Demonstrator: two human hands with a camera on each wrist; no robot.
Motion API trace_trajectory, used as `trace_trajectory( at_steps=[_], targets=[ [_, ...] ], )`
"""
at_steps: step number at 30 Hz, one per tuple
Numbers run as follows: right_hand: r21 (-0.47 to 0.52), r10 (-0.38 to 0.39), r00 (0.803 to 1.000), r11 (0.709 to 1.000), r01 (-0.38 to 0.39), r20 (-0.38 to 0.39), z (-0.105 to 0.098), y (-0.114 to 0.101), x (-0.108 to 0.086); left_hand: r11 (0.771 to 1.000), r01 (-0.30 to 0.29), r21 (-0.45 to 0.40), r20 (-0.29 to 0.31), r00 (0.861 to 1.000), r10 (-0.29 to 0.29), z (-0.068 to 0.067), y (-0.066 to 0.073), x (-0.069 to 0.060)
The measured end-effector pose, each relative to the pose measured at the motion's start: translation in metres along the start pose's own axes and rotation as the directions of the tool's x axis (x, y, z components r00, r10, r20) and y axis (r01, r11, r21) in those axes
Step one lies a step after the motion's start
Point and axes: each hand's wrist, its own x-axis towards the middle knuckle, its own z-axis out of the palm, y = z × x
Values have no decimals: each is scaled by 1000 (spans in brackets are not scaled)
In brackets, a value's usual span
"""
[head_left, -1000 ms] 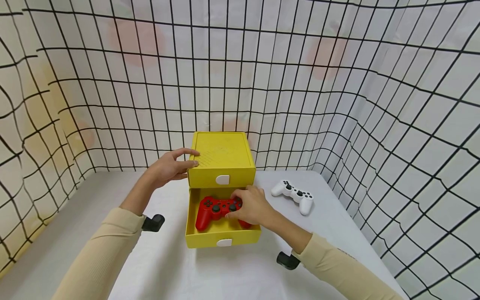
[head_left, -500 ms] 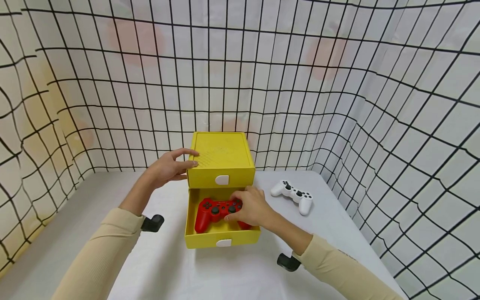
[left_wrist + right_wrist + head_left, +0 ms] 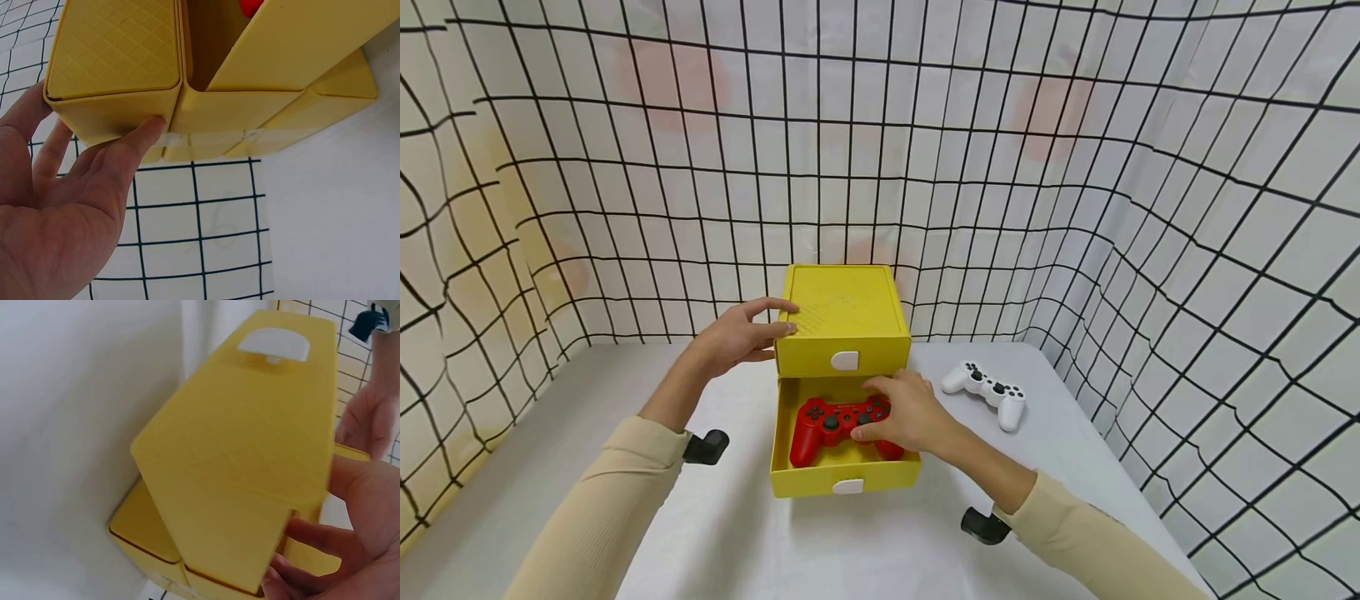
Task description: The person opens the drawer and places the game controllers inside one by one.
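Observation:
In the head view, a yellow box (image 3: 844, 302) with a white-tabbed front stands above a pulled-out yellow drawer (image 3: 805, 482). A red game controller (image 3: 808, 429) lies inside that drawer. My left hand (image 3: 733, 337) rests on the box's left edge; the left wrist view shows the fingers of this hand (image 3: 75, 187) touching the yellow side (image 3: 112, 119). My right hand (image 3: 913, 412) is over the controller's right part, thumb and fingers apart, covering some of it. In the right wrist view, the right hand (image 3: 369, 531) is beside the drawer (image 3: 231, 431); the controller is hidden there.
A white game controller (image 3: 988, 392) lies on the white table (image 3: 850, 550), right of the drawer. Black netting (image 3: 865, 150) stands behind and along both sides, over pale cloth.
The red controller sits slightly lower in the drawer than a second ago. My right hand has shifted slightly right, and its right grip shows more. The left hand has stayed in place.

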Motion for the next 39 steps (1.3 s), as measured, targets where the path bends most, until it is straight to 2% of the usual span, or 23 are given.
trace_trajectory(
  at_steps=[5, 12, 20, 28, 35, 39],
  targets=[
    [29, 42, 999, 999, -42, 5, -12, 0, -11, 1000, 9, 3, -4, 1000, -9, 0, 0, -1],
    [44, 79, 996, 996, -81, 52, -24, 5, -32, 1000, 15, 7, -4, 1000, -15, 1, 2, -1],
    [98, 34, 997, 994, -41, 73, -29, 10, -52, 1000, 19, -1, -2, 1000, -19, 1, 3, -2],
    [124, -37, 996, 992, 26, 87, -30, 17, -62, 1000, 21, 6, -3, 1000, -21, 1, 3, -1],
    [151, -35, 995, 988, 21, 89, -28, 22, -63, 1000, 16, 6, -2, 1000, -16, 1, 2, -1],
    [171, -7, 997, 985, -7, 79, -26, 24, -63, 1000, 15, 3, -2, 1000, -15, 0, 2, 0]
  ],
)
